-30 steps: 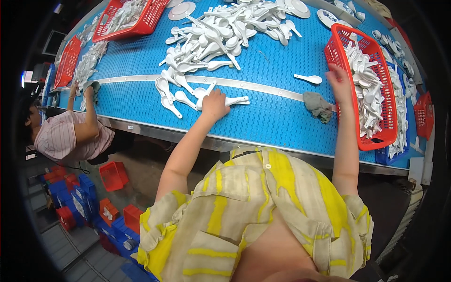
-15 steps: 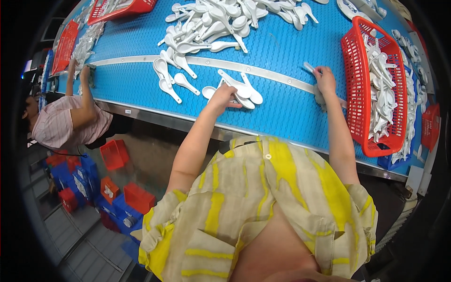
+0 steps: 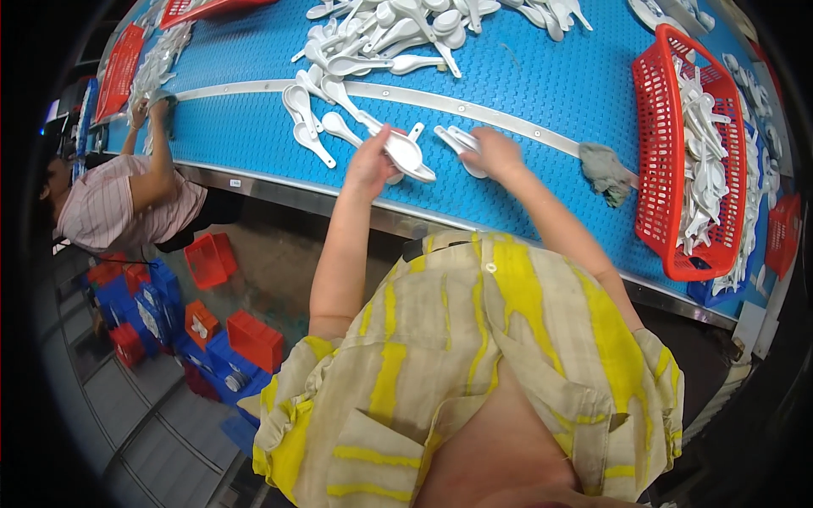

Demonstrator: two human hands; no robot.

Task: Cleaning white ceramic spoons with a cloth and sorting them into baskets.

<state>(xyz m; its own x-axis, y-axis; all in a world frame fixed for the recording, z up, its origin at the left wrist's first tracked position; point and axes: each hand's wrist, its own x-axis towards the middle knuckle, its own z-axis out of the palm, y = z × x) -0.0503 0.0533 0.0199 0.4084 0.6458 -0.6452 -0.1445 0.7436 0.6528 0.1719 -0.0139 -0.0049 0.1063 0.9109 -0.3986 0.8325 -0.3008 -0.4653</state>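
Observation:
White soup spoons lie on a blue textured belt in front of me. My left hand [image 3: 368,168] is closed round at least one white spoon [image 3: 405,152], its bowl turned up toward my right. To the right, my right hand [image 3: 495,156] is closed on white spoons [image 3: 451,140]; two handle ends stick out toward the left, and the rest is partly hidden by my fingers. One more spoon handle [image 3: 416,130] shows between my hands. Several loose spoons [image 3: 303,110] lie just left of my left hand, near a large spoon pile [image 3: 381,38].
A red basket [image 3: 659,152] full of spoons stands at the right. Beside it, a grey cloth [image 3: 605,173] lies on the belt [image 3: 542,93]. A pale metal strip [image 3: 474,108] crosses the belt. At left, a co-worker [image 3: 127,203] handles spoons near another red basket [image 3: 121,72].
My right hand has come left from above the grey cloth to the spoons by my left hand, uncovering the cloth. My left hand has shifted slightly left with a spoon lifted in it.

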